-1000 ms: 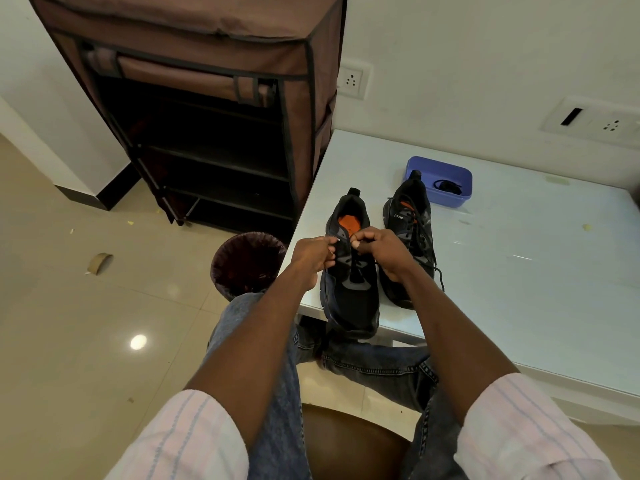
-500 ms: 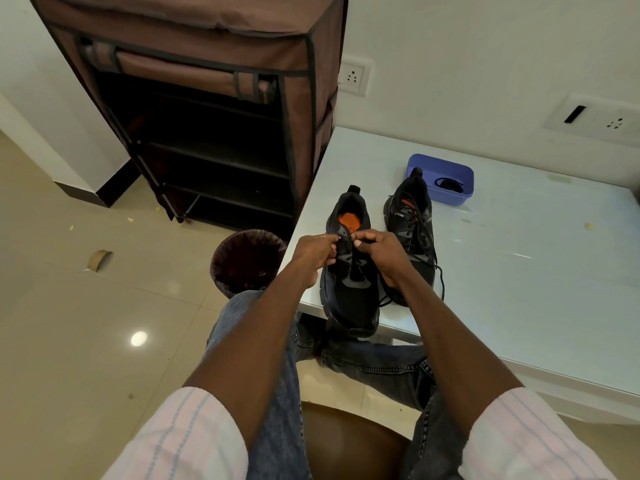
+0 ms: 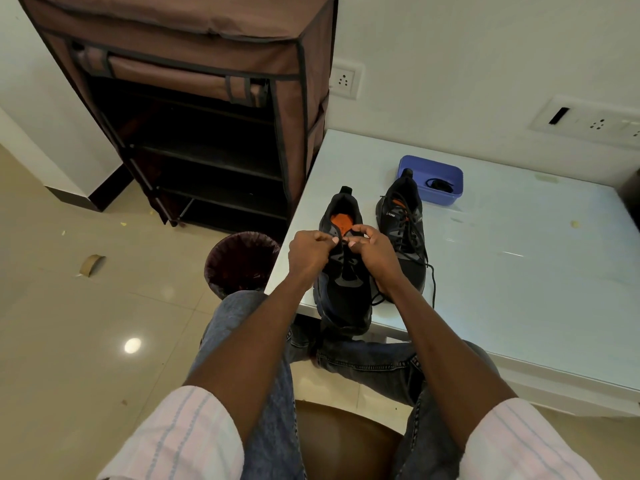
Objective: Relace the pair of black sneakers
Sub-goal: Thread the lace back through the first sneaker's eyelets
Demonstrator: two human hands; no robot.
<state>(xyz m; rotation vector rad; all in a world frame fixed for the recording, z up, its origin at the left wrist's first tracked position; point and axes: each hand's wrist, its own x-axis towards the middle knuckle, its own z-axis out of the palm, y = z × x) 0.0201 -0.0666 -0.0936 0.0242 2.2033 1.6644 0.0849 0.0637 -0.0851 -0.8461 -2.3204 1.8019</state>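
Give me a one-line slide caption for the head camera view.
Both hands, left and right, pinch a lace on the near sneaker; the laced sneaker waits beside it.

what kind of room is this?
Probably a home or hostel room: a fabric shoe rack stands by the wall, a lined bin sits on the tiled floor, and wall sockets are above a white table.
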